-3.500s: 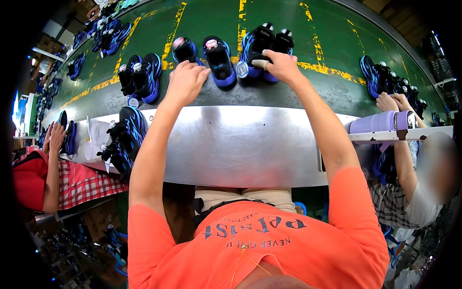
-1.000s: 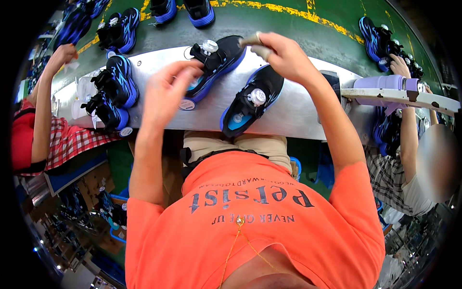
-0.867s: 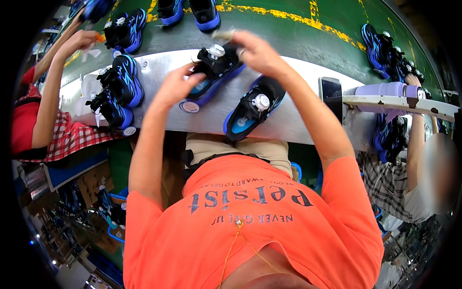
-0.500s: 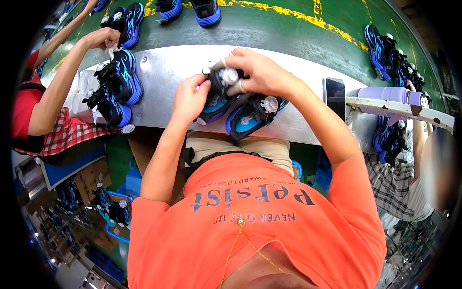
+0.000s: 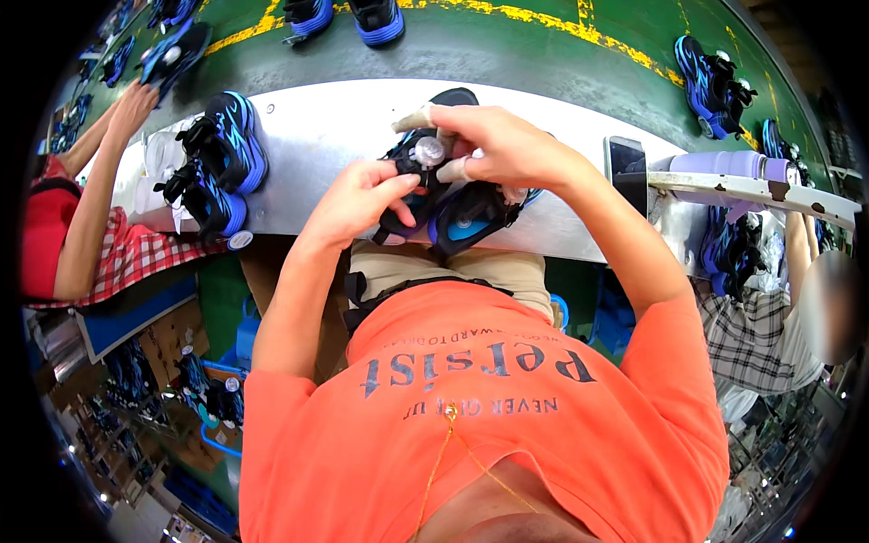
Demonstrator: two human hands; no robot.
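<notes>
Right now a black-and-blue shoe lies on a metal ledge, with a clear round piece on its upper. At that shoe's opening, the left hand bends its thumb and fingers inward; over its upper, the right hand curves, thumb and forefinger apart. Whether either grips anything, I cannot tell. Just right of that shoe lies a second shoe; well left of it, a pair of sneakers; well right, a lilac bottle.
</notes>
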